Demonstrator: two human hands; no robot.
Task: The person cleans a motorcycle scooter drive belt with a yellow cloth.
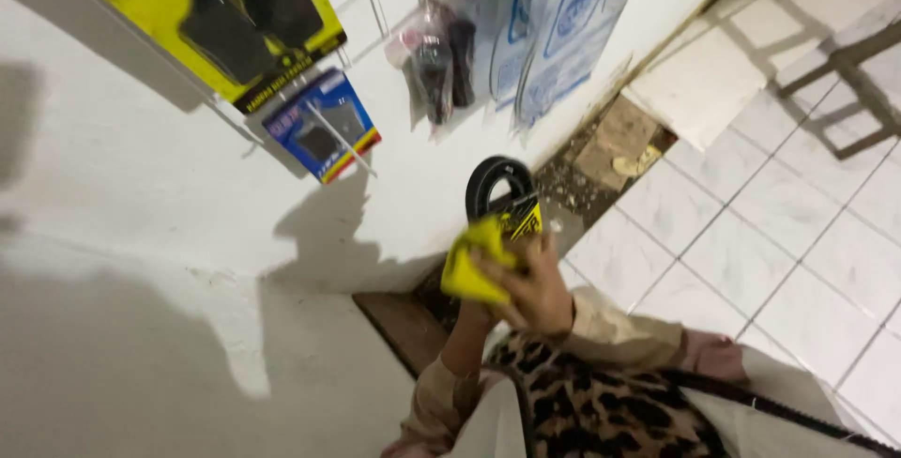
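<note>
1 hand visible, raised near the white wall; can't tell from this angle which hand it is, and the other isn't in view. Fingers curled shut around a yellow cloth, bunched in the palm and pressed against a black rubber ring in a yellow-labelled sleeve. The ring stands upright above the hand, seemingly pinched together with the cloth, probably so the cloth can rub its surface. Wall hooks carry packaged parts: a large yellow-backed blister pack, a smaller blue carded pack, clear bags with dark parts, and blue-printed plastic bags. White tiled floor on the right, debris at the wall base.
</note>
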